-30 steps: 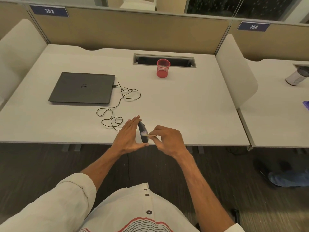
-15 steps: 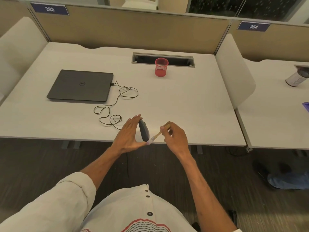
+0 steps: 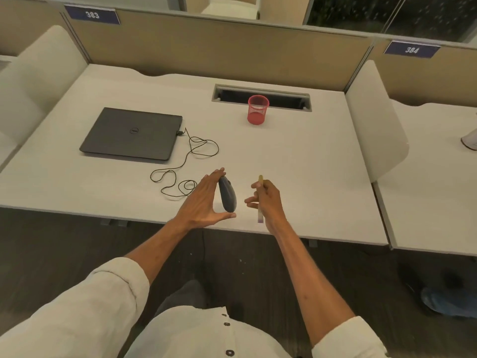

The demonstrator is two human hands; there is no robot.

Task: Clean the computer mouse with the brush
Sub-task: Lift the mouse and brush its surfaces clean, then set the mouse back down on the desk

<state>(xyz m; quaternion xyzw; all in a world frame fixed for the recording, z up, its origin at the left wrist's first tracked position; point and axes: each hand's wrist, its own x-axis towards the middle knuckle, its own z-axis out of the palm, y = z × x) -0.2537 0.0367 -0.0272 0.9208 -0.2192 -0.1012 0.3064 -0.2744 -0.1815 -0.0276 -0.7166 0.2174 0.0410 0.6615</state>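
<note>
My left hand (image 3: pixel 204 200) holds the dark grey computer mouse (image 3: pixel 227 194) on its edge above the front of the white desk (image 3: pixel 296 161), fingertips at its far end and thumb under its near end. Its black cable (image 3: pixel 185 164) loops across the desk to the shut laptop (image 3: pixel 133 133). My right hand (image 3: pixel 267 198) grips a small brush (image 3: pixel 260 200) with a wooden handle pointing away and its pale bristles pointing toward me. The brush is apart from the mouse, a short gap to its right.
A red mesh pen cup (image 3: pixel 257 109) stands in front of a cable slot (image 3: pixel 260 96) at the back of the desk. Beige partitions (image 3: pixel 206 47) close the back. A white divider (image 3: pixel 374 120) separates the neighbouring desk on the right.
My right hand has drawn the brush off the mouse and moved it to the right, turning the handle upright. My left hand keeps the mouse in the same place.
</note>
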